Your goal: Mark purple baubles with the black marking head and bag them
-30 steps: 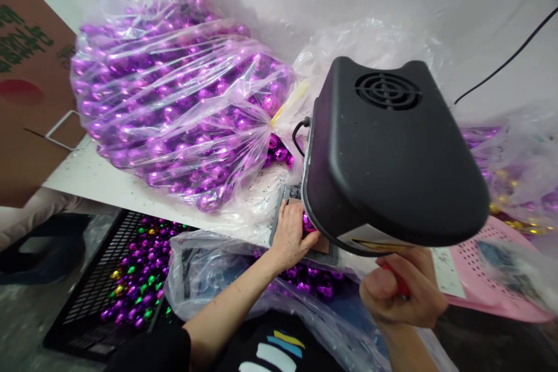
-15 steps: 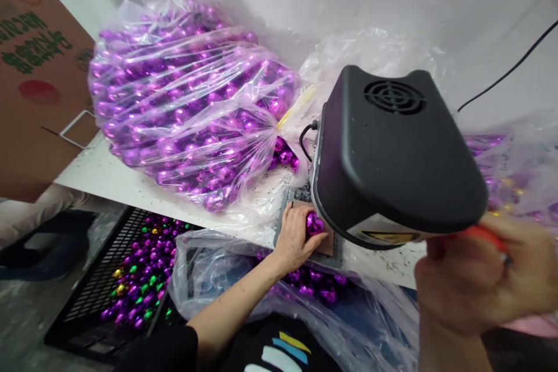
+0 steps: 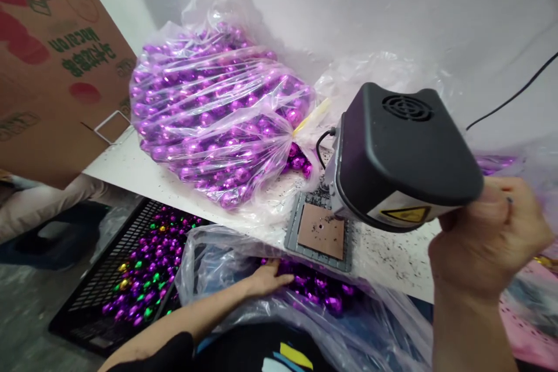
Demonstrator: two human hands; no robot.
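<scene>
My left hand (image 3: 271,279) is at the open plastic bag (image 3: 231,241) below the table's front edge. Its thumb and index finger are apart, and the other fingertips are partly hidden among shiny purple balls (image 3: 322,290). High on the right, my right hand (image 3: 488,238) is closed around the lever handle of a black-housed press (image 3: 418,151); the handle itself is hidden by the fingers. Beneath the housing, a brown square pad (image 3: 320,231) with a small hole lies on the grey metal base (image 3: 294,226), with dark specks on it.
A large tied bag of purple balls (image 3: 213,122) lies on the white table (image 3: 143,177). On the left stand a cardboard box (image 3: 56,70) and a black crate (image 3: 82,302) of purple, green and gold balls. A person's leg (image 3: 47,203) shows behind the crate.
My left hand has moved from the pad down to the bag of balls. The purple ball it held on the pad is gone from there. My right hand stays at the lever.
</scene>
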